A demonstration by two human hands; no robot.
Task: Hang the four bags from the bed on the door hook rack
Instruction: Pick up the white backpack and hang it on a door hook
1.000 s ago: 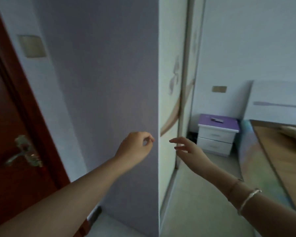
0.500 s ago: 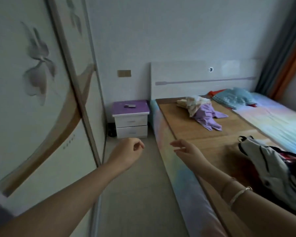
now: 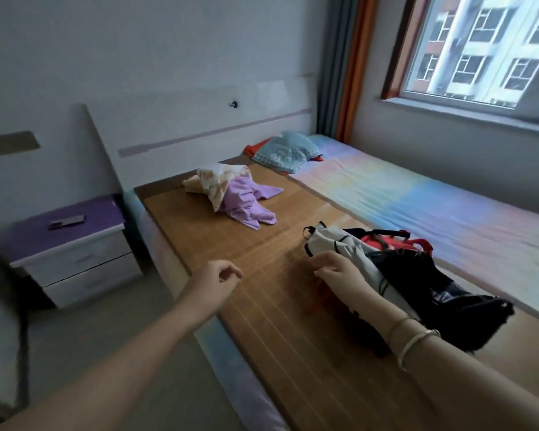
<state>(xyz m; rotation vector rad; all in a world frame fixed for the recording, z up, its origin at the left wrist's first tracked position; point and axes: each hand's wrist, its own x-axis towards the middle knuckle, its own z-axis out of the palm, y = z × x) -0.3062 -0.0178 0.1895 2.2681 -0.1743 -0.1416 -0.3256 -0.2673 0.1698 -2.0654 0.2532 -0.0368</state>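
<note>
Bags [image 3: 417,275] piled on the bed [image 3: 262,244], on the bamboo mat [image 3: 280,293], near its right edge beside the pastel sheet [image 3: 448,206]. Pile's long axis runs from upper left to lower right, diagonal across the mat. White bag with black trim [image 3: 333,241] on the upper-left end, black ring at its tip pointing toward the headboard [image 3: 199,126]. Red bag [image 3: 395,242] behind it, black straps on top. Black bag [image 3: 455,303] at the lower-right end, largest, crumpled, ragged-looking edge. How many bags are in the pile cannot be told; they overlap.

Right hand [image 3: 336,272] just at the near-left side of the pile, fingers loosely spread and slightly bent, fingertips at the white bag's edge; contact not clear, holding nothing. Bracelets on that wrist. Left hand [image 3: 213,283] apart from the pile, to its left, over the mat's edge, fingers loosely curled, empty.

Further out: purple and cream clothes [image 3: 234,194] heaped on the mat toward the headboard, teal pillow [image 3: 285,150] at the head. Nightstand [image 3: 69,244] with purple top left of the bed, dark flat object [image 3: 66,221] on it. Window [image 3: 486,48] at upper right, curtain [image 3: 343,66] beside it.
</note>
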